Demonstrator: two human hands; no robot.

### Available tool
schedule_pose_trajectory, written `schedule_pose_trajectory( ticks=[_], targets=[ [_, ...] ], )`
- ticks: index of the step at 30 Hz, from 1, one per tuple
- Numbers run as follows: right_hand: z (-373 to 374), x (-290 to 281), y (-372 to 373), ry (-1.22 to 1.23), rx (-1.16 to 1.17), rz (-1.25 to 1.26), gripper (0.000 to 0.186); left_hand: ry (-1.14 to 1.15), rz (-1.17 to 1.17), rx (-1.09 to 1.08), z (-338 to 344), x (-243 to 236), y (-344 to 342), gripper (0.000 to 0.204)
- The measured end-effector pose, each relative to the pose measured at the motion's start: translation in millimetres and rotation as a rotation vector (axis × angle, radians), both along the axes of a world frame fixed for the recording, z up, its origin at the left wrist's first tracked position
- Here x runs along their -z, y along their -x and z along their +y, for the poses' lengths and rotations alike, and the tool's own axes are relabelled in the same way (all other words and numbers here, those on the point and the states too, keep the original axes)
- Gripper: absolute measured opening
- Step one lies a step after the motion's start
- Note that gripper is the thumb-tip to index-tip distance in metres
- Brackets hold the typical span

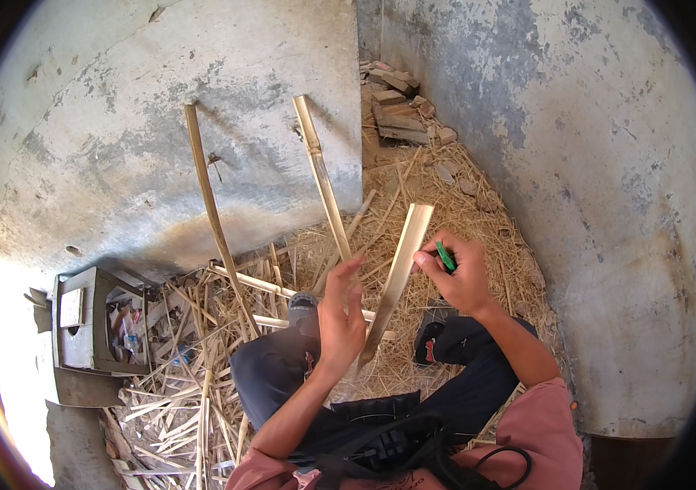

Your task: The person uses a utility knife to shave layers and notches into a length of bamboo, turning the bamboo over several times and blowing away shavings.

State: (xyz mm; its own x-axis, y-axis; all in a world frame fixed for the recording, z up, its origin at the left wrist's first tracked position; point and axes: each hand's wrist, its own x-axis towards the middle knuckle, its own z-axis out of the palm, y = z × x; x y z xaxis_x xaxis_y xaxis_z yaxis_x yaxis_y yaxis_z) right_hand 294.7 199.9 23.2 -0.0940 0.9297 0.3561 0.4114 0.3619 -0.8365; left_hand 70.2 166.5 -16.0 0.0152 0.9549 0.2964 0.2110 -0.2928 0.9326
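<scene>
Between my hands a split bamboo strip (398, 282) stands tilted, its upper end leaning right and away from me. My left hand (340, 317) is just left of the strip, fingers stretched and apart, with nothing visible in it. On the other side, my right hand (461, 276) is closed around a small green object (446, 256), perhaps a tool handle; most of it is hidden in the fist. The right thumb and fingertips come up to the strip's edge; whether they grip it, I cannot tell.
Two long bamboo strips (312, 143) (205, 175) lean near the grey wall (266, 57). Bamboo slivers (176, 408) and straw-like shavings (479, 212) cover the floor around my crossed legs. A wooden box (78, 327) holding litter stands at left. Broken bricks (401, 114) fill the far corner.
</scene>
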Motion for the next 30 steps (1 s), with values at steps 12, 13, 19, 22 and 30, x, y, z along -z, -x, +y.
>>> schedule_pose_trajectory(
  ticks=[12, 13, 19, 22, 30],
  targets=[
    [-10.8, 3.6, 16.7, 0.075, -0.149, -0.036, 0.02, 0.165, 0.075, 0.213, -7.7, 2.0, -10.6, 0.037],
    [-10.9, 1.7, 17.3, 0.055, -0.163, -0.054, 0.019, 0.235, 0.072, 0.231, -7.2, 4.3, -9.3, 0.032],
    [-5.0, -11.3, 9.2, -0.143, -0.229, -0.142, 0.026, 0.109, 0.146, 0.136, -7.7, 2.3, -5.8, 0.027],
    [2.6, -3.8, -1.6, -0.267, -0.296, -0.291, 0.03, 0.095, 0.081, 0.13, -7.7, -2.7, -7.1, 0.031],
    [0.5, 4.2, 0.1, -0.444, -0.24, -0.465, 0.03, 0.153, 0.071, 0.142, -10.1, -11.1, -4.6, 0.038]
  ],
)
